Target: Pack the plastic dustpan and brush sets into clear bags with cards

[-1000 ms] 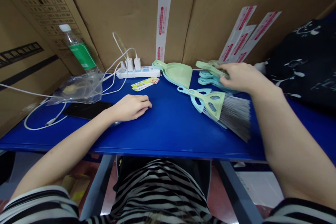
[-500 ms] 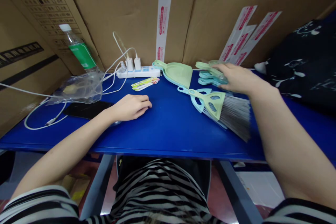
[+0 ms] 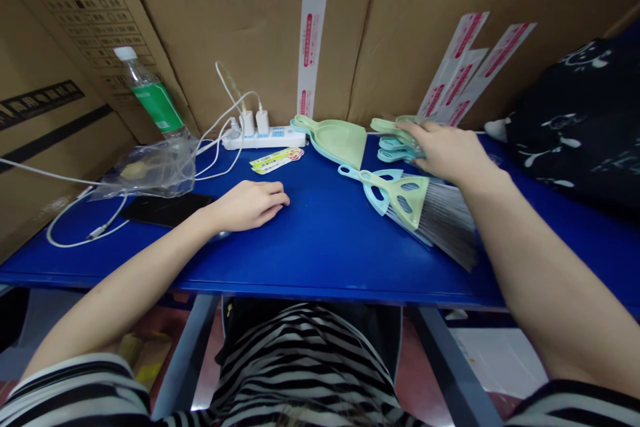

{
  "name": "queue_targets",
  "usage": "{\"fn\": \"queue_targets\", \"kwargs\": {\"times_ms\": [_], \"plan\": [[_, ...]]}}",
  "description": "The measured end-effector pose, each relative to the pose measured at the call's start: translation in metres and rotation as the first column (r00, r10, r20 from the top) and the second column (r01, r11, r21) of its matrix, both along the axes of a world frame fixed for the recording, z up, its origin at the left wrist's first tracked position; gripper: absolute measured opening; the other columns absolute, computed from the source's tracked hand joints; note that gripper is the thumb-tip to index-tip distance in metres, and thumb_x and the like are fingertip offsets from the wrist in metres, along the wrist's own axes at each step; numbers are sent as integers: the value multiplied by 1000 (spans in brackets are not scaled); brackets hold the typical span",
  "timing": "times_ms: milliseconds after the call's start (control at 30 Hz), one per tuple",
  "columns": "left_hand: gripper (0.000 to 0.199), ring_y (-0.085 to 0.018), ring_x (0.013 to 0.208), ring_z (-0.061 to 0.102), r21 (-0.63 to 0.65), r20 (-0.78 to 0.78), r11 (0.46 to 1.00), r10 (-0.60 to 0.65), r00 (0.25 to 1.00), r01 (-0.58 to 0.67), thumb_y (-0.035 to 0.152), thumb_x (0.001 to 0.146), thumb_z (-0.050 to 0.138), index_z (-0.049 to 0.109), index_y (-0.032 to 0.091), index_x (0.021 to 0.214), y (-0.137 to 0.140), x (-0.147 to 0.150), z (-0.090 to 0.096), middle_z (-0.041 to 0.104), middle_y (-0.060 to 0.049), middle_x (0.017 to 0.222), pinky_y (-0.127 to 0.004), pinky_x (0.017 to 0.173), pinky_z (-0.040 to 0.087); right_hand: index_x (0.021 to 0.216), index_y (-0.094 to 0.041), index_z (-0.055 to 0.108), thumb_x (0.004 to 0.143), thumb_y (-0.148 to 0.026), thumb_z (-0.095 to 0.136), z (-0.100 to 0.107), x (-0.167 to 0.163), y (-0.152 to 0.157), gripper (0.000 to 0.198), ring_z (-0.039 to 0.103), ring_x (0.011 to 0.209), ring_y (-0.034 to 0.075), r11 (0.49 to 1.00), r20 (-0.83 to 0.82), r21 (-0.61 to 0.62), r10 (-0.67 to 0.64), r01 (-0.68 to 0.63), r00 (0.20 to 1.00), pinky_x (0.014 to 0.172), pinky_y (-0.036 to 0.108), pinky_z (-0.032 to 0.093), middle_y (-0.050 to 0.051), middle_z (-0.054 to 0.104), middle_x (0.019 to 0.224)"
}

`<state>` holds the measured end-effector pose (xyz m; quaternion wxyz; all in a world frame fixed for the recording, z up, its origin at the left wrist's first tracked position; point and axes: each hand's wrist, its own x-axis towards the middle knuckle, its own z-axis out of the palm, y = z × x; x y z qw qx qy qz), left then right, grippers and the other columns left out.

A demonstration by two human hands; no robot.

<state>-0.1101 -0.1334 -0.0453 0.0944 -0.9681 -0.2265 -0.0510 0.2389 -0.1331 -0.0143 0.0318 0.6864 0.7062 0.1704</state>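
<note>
At the back right, my right hand (image 3: 440,147) is closed around the edge of a stack of green and light blue plastic pieces with looped handles (image 3: 395,147), partly covered by clear wrap. My palm hides most of the stack, so I cannot tell its full shape. In front of it lie a green hand brush (image 3: 397,197) and a light blue hand brush (image 3: 376,195), overlapping, with grey bristles pointing right. Left of the stack, a green dustpan (image 3: 340,139) rests on a light blue one. My left hand (image 3: 250,205) lies on the blue table, fingers together and loosely curled, holding nothing visible.
On the left are a black phone (image 3: 167,210), a clear plastic bag (image 3: 150,170), a green-labelled bottle (image 3: 155,103) and white cables. A power strip (image 3: 270,139) and paper labels (image 3: 277,159) lie at the back. Cardboard (image 3: 240,27) walls the rear; a dark patterned bag (image 3: 585,127) sits right.
My right hand and forearm have shifted slightly to the left over the stack, which has also moved a little. My left hand stays where it was.
</note>
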Motion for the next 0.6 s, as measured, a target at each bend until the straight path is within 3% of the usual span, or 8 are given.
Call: {"fn": "queue_targets", "kwargs": {"times_ms": [200, 400, 600], "plan": [[23, -15, 77, 66, 19, 15, 1000, -21, 1000, 21, 18, 98, 44, 67, 17, 102, 1, 0, -1, 69, -5, 97, -26, 66, 48, 144, -21, 49, 80, -21, 55, -16, 16, 13, 63, 66, 102, 42, 990, -90, 113, 93, -82, 992, 72, 49, 54, 20, 68, 121], [24, -15, 78, 66, 13, 4, 1000, -12, 1000, 12, 18, 98, 44, 67, 17, 103, 0, 0, -1, 69, -5, 98, -26, 65, 48, 140, -28, 51, 90, -41, 47, -38, 37, 30, 52, 64, 97, 43, 942, -199, 263, 264, -208, 944, 69, 53, 50, 18, 69, 113], [24, -15, 77, 66, 19, 10, 1000, -21, 1000, 21, 18, 98, 44, 67, 17, 103, 2, 0, -1, 69, -5, 98, -26, 67, 49, 140, -23, 50, 89, -41, 48, -29, 32, 27, 54, 56, 114, 47, 957, -248, 213, 246, -195, 937, 83, 59, 48, 21, 61, 129]]}}
